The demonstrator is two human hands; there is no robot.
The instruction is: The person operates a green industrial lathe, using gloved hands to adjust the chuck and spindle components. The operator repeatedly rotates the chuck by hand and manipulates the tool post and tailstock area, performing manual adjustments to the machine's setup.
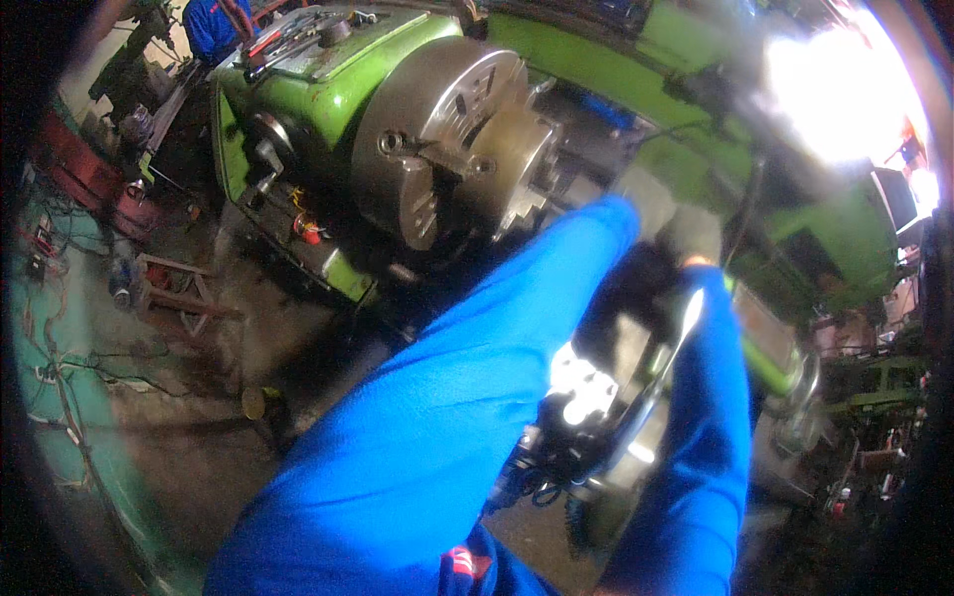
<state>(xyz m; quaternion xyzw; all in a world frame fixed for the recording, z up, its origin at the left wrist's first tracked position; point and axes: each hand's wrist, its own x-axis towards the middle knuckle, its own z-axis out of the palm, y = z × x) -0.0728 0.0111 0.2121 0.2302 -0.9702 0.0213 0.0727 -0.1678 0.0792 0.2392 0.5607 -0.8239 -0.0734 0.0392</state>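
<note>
Observed in front of a green lathe headstock (333, 91): left hand (648, 204) and right hand (693, 234), apparently gloved in grey, close together just to the right of the large lathe chuck (422, 119). Both hands blurred; cannot tell whether open, closed or gripping anything. Round metal workpiece (519, 149) at the chuck face, left of both hands. Chief hazard, in judgement: entanglement of glove or blue left sleeve (427, 397) in the event of chuck rotation with arms this near. Further possible: knocks or cuts against metal edges through a slipped hold. Lesser concern: loose hand tools (288, 45) atop the headstock, liable to fall under vibration. Strong glare (835, 94) at upper right, likely to hamper sight.
</note>
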